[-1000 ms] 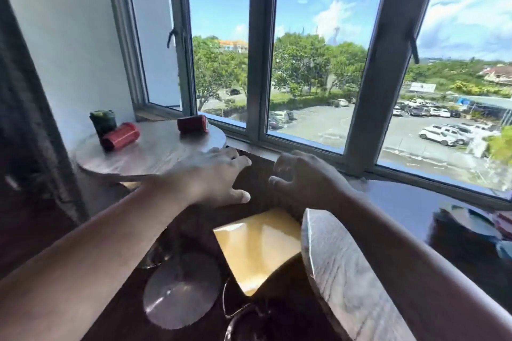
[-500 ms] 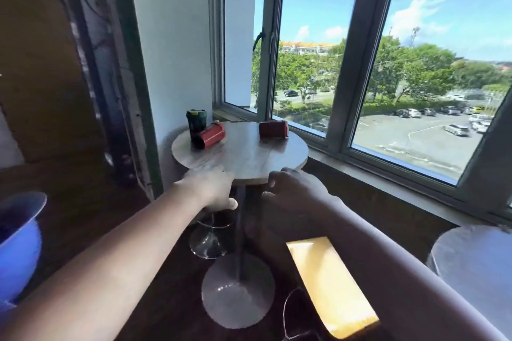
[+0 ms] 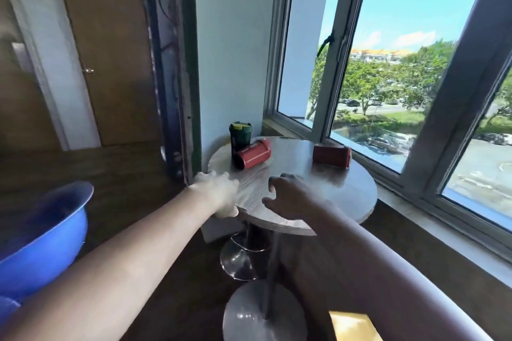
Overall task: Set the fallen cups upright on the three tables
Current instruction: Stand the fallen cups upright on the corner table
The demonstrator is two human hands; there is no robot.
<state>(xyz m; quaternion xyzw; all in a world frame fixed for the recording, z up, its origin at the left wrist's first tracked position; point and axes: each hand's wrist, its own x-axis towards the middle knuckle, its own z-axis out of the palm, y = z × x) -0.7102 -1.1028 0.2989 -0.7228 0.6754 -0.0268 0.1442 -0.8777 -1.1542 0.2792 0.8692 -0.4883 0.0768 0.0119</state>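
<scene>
A round wooden table (image 3: 346,191) stands by the window. A dark green cup (image 3: 240,135) stands upright at its far left. A red cup (image 3: 253,154) lies on its side against the green one. A second red cup (image 3: 331,156) lies on its side at the far right. My left hand (image 3: 217,191) hovers at the table's near left edge, fingers loosely curled, holding nothing. Over the near part of the tabletop, my right hand (image 3: 291,195) is open and empty, fingers spread. Both hands are short of the cups.
A blue chair (image 3: 41,241) sits at the lower left. The window wall (image 3: 429,119) runs along the right, behind the table. A dark upright panel (image 3: 171,77) and a brown door (image 3: 110,63) stand at the left. The table's metal base (image 3: 263,313) rests on dark floor.
The view has swung left and closer to the table with the cups. Both hands have come forward and now reach its near edge. The cups have not moved.
</scene>
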